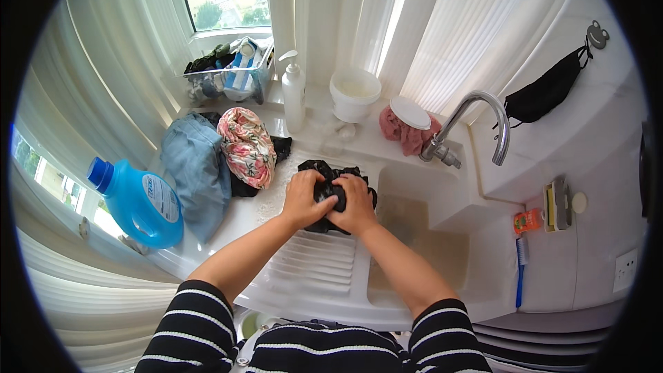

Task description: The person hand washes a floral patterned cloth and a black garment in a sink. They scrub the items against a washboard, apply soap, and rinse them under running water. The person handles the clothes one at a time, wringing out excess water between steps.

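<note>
A bunched black cloth garment (319,166) lies at the top of the white ribbed washboard (314,262), beside the sink basin. My left hand (304,197) grips its left side, fingers curled into the fabric. From the right, my right hand (353,204) holds the same garment, and the two thumbs come close together over the bunched cloth. Part of the fabric is hidden beneath my palms. Whitish suds or wet marks show on the counter just left of the garment.
Left stand a blue detergent jug (145,204), denim cloth (197,173) and floral cloth (246,146). Behind are a pump bottle (293,93), white tub (355,93) and clear bin (259,83). A curved faucet (483,97) overhangs the basin (421,255), which holds cloudy water.
</note>
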